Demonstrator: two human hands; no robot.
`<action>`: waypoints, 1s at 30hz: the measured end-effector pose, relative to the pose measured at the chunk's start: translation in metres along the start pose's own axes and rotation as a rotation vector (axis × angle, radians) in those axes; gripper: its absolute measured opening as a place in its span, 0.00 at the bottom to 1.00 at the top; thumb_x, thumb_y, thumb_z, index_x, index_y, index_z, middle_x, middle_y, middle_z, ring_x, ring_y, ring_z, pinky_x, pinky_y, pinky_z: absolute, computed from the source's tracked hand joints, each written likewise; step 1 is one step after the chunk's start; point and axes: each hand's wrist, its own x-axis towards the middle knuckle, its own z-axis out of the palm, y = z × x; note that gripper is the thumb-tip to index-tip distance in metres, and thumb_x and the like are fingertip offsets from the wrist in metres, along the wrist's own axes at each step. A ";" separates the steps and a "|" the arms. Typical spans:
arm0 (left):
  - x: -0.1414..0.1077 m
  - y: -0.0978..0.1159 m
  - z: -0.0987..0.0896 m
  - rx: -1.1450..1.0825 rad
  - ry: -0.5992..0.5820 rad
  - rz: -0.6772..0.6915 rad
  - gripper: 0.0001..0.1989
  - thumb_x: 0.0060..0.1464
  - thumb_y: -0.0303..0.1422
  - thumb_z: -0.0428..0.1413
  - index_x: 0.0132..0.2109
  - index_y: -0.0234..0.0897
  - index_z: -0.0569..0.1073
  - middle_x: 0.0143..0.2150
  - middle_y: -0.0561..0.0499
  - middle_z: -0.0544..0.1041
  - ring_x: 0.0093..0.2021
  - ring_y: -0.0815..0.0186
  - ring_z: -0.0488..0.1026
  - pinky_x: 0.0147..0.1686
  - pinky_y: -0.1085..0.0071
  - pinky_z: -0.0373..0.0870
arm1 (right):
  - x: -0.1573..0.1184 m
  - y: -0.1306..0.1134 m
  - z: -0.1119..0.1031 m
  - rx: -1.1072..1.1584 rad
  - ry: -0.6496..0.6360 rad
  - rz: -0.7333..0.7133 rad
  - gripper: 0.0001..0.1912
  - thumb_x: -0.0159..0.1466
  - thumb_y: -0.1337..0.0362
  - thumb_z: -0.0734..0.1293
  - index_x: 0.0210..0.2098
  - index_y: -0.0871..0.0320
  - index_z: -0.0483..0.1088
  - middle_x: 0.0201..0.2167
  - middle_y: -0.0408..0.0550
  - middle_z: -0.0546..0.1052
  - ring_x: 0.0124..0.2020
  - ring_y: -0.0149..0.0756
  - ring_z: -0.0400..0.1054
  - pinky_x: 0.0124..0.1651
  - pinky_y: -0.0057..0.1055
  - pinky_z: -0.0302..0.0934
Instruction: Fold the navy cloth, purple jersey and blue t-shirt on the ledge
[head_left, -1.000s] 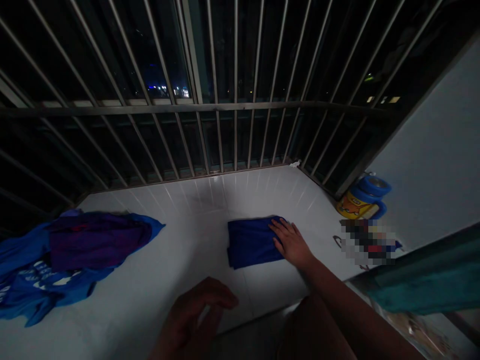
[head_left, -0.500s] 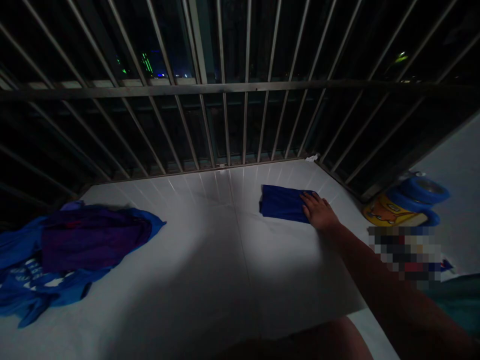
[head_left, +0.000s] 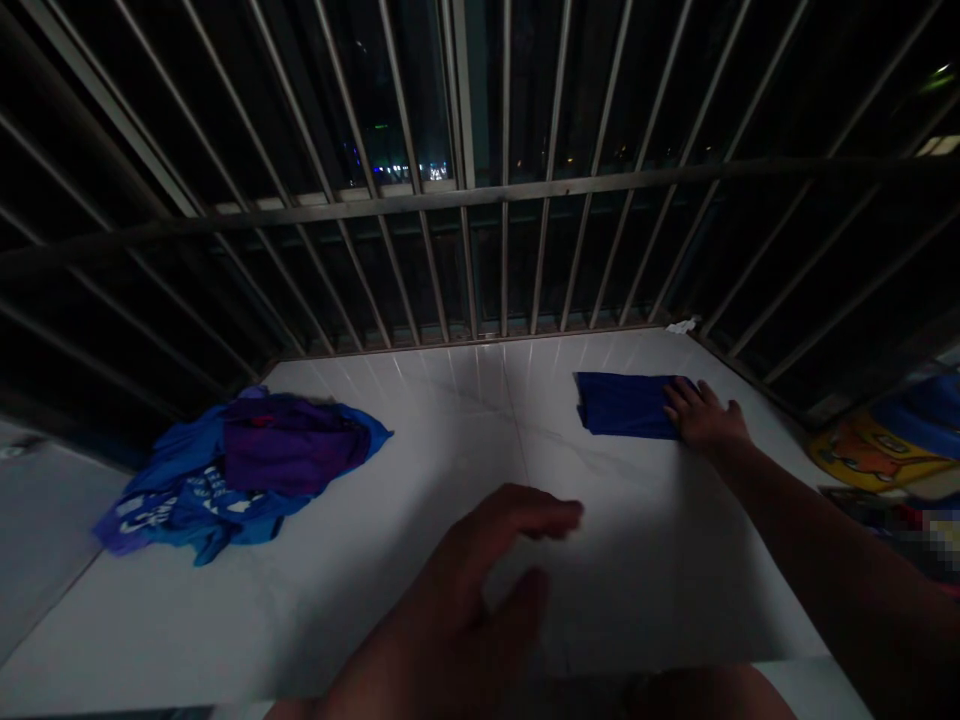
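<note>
A folded dark blue cloth lies flat on the pale tiled surface. My right hand rests on its right end with the fingers spread. Nearer to me, my left hand hovers over the surface, slightly blurred, its thumb apart from the fingers and nothing between them. To the left sits a crumpled heap of blue clothing with white print, and a purple cloth lies on top of it.
Metal bars rise along the back edge, with dark glass behind. At the right stands a yellow and blue container with a cartoon face. A small white scrap lies in the back right corner.
My left hand has come into view at the bottom centre. The view has turned left, so cloth and clothing appear further right. My right hand is still on the blue cloth.
</note>
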 end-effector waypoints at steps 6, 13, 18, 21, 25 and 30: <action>0.030 -0.124 -0.038 0.376 0.111 0.052 0.15 0.63 0.30 0.56 0.53 0.42 0.83 0.53 0.42 0.86 0.55 0.51 0.83 0.61 0.50 0.80 | -0.010 -0.024 -0.018 0.028 0.077 0.166 0.30 0.81 0.59 0.52 0.75 0.61 0.69 0.77 0.76 0.63 0.73 0.66 0.60 0.64 0.68 0.58; 0.055 -0.188 -0.143 0.791 0.454 -0.118 0.28 0.64 0.36 0.55 0.68 0.30 0.74 0.67 0.29 0.77 0.67 0.38 0.73 0.69 0.41 0.70 | -0.095 -0.132 -0.020 0.227 0.275 0.059 0.34 0.79 0.51 0.57 0.77 0.65 0.64 0.77 0.70 0.65 0.79 0.64 0.56 0.74 0.62 0.58; 0.101 -0.169 -0.191 0.457 0.531 -0.358 0.10 0.63 0.38 0.60 0.40 0.35 0.78 0.44 0.34 0.82 0.59 0.35 0.77 0.63 0.36 0.69 | -0.174 -0.217 -0.012 0.444 0.067 -0.142 0.34 0.79 0.47 0.56 0.80 0.50 0.60 0.78 0.59 0.66 0.81 0.61 0.55 0.76 0.69 0.54; 0.122 -0.158 -0.186 0.308 0.514 -0.264 0.15 0.64 0.37 0.59 0.28 0.42 0.69 0.31 0.47 0.76 0.53 0.44 0.81 0.60 0.49 0.74 | -0.190 -0.241 -0.018 0.559 0.038 -0.179 0.31 0.78 0.50 0.59 0.78 0.47 0.62 0.76 0.58 0.70 0.80 0.63 0.58 0.76 0.75 0.52; 0.144 -0.137 -0.121 0.138 0.483 -0.112 0.11 0.59 0.35 0.66 0.29 0.41 0.76 0.34 0.46 0.81 0.54 0.49 0.81 0.59 0.61 0.75 | -0.170 -0.268 -0.043 0.749 -0.008 -0.312 0.27 0.78 0.59 0.59 0.75 0.49 0.67 0.70 0.58 0.76 0.74 0.58 0.69 0.76 0.65 0.61; 0.158 -0.108 -0.027 -0.889 0.141 -0.063 0.17 0.59 0.44 0.71 0.47 0.37 0.84 0.44 0.43 0.87 0.48 0.54 0.84 0.52 0.62 0.79 | -0.100 -0.313 -0.074 0.859 -0.109 -0.385 0.40 0.70 0.69 0.67 0.80 0.58 0.58 0.75 0.65 0.69 0.75 0.55 0.66 0.77 0.56 0.62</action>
